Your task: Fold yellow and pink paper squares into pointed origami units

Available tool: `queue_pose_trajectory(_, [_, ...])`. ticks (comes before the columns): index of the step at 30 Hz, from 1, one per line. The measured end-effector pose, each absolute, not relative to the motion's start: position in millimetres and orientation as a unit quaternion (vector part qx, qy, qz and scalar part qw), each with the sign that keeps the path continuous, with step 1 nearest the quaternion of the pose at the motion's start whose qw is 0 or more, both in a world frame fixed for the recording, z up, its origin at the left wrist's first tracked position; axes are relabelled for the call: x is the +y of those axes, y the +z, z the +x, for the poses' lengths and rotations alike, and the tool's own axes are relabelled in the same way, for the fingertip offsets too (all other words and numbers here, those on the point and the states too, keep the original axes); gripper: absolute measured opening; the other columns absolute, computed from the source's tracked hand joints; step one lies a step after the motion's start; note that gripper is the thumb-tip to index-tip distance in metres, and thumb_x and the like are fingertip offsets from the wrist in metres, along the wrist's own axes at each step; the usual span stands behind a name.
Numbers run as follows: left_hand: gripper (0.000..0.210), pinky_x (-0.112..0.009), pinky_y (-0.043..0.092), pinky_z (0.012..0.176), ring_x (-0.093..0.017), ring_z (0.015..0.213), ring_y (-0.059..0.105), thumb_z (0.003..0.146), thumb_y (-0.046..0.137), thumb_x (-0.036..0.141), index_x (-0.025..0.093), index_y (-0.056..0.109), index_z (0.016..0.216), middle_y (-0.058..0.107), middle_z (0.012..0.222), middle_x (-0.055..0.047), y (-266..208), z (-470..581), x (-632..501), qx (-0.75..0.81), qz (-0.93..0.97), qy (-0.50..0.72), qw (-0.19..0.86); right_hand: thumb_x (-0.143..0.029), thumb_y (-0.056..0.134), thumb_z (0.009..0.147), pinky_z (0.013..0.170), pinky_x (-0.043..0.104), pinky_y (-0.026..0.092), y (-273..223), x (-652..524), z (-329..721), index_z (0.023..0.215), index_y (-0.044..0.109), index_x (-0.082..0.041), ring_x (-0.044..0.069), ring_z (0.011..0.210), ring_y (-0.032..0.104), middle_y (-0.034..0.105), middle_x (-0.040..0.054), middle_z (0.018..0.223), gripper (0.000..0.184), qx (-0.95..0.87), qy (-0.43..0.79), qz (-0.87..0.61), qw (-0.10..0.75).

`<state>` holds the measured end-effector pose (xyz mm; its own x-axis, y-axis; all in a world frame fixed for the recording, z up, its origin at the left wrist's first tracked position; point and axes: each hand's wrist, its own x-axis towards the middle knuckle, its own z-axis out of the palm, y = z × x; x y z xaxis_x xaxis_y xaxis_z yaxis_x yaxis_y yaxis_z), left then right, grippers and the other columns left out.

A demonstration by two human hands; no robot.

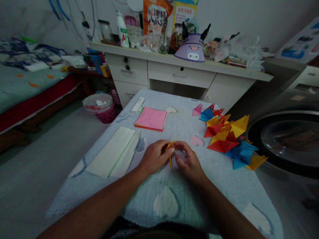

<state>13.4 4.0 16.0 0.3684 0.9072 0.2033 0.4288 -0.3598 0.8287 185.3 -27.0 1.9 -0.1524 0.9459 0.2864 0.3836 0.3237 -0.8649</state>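
Narrow yellow folded-paper piece [170, 162]: seen nearly edge-on, standing roughly upright, pinched by the left fingers [161, 145]. Pointed upper end leans right; slim lower strip extends below the grip. Middle portion hidden; crease details indiscernible.

My fingers [166, 153] showing bare, tapering toward rounded ends; both forearms [107, 205] showing bare too; dark clothing [119, 225] showing low between them.

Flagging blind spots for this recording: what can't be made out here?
All in the head view:
- Yellow paper: middle, hidden by the left hand.
- Folded-paper pile: lower pieces, hidden by upper ones.
- Paper stack: sheet count, edges too small.
- Washer: far side, cut off by the right edge.
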Motion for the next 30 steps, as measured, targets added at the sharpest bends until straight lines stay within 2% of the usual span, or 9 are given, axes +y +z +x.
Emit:
queue_pose_trajectory(6, [0.022,-0.026,0.047,0.068,-0.016,0.076,0.063,0.079,0.056,0.023,0.017,0.068,0.096,0.069,0.085,-0.002,11,10,12,0.455,0.655,0.369,0.478,-0.014,0.049,0.079,0.1,0.04,0.043,3,-28,187,0.118,0.053,-0.023,0.02,0.111,0.056,0.062,0.0065,0.115,0.04,-0.705,0.301,-0.485,0.421])
queue_pose_trajectory(11, [0.026,-0.025,0.047,0.065,-0.015,0.07,0.063,0.072,0.057,0.02,0.015,0.063,0.097,0.068,0.082,-0.001,11,12,16,0.425,0.524,0.412,0.613,-0.024,0.053,0.084,0.086,0.036,0.046,2,-24,190,0.109,0.055,-0.022,0.021,0.1,0.056,0.06,0.0075,0.108,0.026,-0.676,0.221,-0.544,0.446])
queue_pose_trajectory(14, [0.029,-0.024,0.047,0.068,-0.013,0.072,0.063,0.07,0.061,0.018,0.016,0.058,0.098,0.067,0.085,0.0,13,16,14,0.402,0.483,0.435,0.645,-0.032,0.055,0.087,0.079,0.032,0.047,0,-22,191,0.106,0.052,-0.022,0.018,0.089,0.058,0.061,0.0051,0.099,0.021,-0.638,0.285,-0.548,0.46])
queue_pose_trajectory(18, [0.023,-0.024,0.047,0.07,-0.012,0.073,0.063,0.07,0.063,0.019,0.017,0.055,0.092,0.067,0.084,0.0,13,18,11,0.377,0.474,0.431,0.668,-0.034,0.056,0.087,0.068,0.027,0.046,-4,-21,191,0.104,0.048,-0.023,0.014,0.075,0.058,0.061,0.0006,0.087,0.021,-0.595,0.383,-0.514,0.485])
queue_pose_trajectory(22, [0.019,-0.021,0.042,0.059,-0.01,0.061,0.058,0.078,0.062,0.031,0.017,0.053,0.088,0.062,0.072,0.002,11,20,10,0.371,0.475,0.411,0.684,-0.033,0.058,0.085,0.06,0.024,0.043,-5,-20,190,0.095,0.048,-0.024,0.012,0.066,0.052,0.055,-0.0025,0.078,0.017,-0.573,0.415,-0.486,0.513])
queue_pose_trajectory(27, [0.04,-0.021,0.042,0.062,-0.011,0.066,0.059,0.08,0.06,0.025,0.022,0.045,0.117,0.061,0.077,0.004,2,21,12,0.377,0.532,0.436,0.62,-0.034,0.055,0.086,0.059,0.024,0.042,-7,-18,194,0.089,0.053,-0.023,0.012,0.064,0.05,0.053,-0.0022,0.075,0.012,-0.567,0.432,-0.473,0.518])
queue_pose_trajectory(30, [0.033,-0.022,0.043,0.062,-0.01,0.067,0.058,0.083,0.056,0.022,0.022,0.049,0.115,0.063,0.09,0.001,-1,21,12,0.399,0.602,0.422,0.548,-0.032,0.053,0.085,0.056,0.024,0.04,-8,-18,197,0.09,0.058,-0.022,0.013,0.062,0.05,0.055,-0.0017,0.073,0.012,-0.582,0.419,-0.496,0.49])
